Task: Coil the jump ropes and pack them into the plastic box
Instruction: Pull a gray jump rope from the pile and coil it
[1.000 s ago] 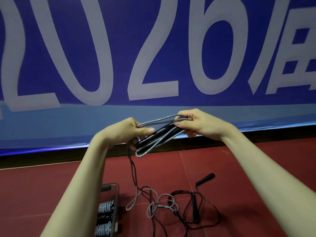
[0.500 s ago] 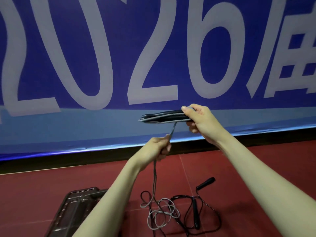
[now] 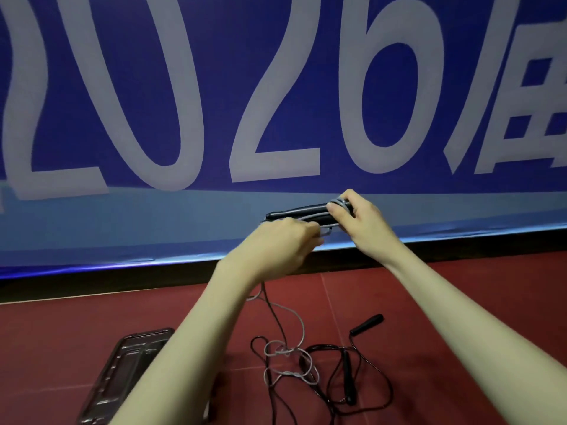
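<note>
My right hand (image 3: 359, 219) grips the right end of a grey jump rope bundle (image 3: 302, 213), black handles with grey cord folded along them, held level at chest height. My left hand (image 3: 285, 243) is closed on the grey cord just below the bundle's left end. From it the loose grey cord (image 3: 302, 326) hangs down to the red floor and tangles there with a black jump rope (image 3: 348, 366), whose handle (image 3: 366, 323) lies to the right. The plastic box (image 3: 122, 372) lies at lower left, partly behind my left forearm.
A blue banner with big pale digits (image 3: 276, 102) fills the wall ahead, with a dark baseboard (image 3: 92, 283) under it. The red floor (image 3: 429, 302) stretches to the right of the ropes.
My left hand has risen from below the bundle to its left end, carrying the grey cord up. The right hand has turned the bundle slightly and keeps its grip.
</note>
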Demonstrator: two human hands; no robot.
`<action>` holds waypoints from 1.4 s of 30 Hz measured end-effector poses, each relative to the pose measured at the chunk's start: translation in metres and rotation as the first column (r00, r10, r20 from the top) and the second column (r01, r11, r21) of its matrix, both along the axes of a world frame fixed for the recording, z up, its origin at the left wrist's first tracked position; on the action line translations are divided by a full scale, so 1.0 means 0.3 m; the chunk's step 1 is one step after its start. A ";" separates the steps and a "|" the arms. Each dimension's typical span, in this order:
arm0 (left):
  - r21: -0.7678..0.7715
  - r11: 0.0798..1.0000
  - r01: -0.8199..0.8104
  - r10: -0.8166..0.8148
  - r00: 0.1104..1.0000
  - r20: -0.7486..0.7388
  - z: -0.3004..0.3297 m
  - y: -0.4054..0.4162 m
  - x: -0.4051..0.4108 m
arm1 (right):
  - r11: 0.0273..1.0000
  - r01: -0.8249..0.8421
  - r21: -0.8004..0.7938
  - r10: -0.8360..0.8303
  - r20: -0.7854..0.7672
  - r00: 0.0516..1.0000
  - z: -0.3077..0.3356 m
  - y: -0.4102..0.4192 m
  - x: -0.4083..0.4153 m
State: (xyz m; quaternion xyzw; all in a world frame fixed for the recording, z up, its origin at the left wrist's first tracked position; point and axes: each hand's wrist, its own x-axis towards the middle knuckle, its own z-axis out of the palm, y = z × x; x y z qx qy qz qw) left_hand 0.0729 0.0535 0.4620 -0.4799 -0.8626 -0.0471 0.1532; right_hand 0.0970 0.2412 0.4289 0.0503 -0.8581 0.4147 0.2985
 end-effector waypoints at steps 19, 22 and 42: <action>0.468 0.859 -0.209 -0.018 0.900 0.435 -0.044 -0.065 -0.070 | 0.898 -0.423 0.119 0.339 0.426 0.839 0.083 -0.030 0.074; 0.471 0.863 -0.182 -0.075 0.876 0.477 -0.031 -0.074 -0.071 | 0.884 -0.460 0.080 0.371 0.477 0.797 0.094 -0.026 0.083; 0.695 0.699 -0.167 -0.426 0.684 0.592 -0.049 -0.021 -0.043 | 0.716 -0.559 -0.418 0.660 0.142 0.738 0.134 -0.038 0.090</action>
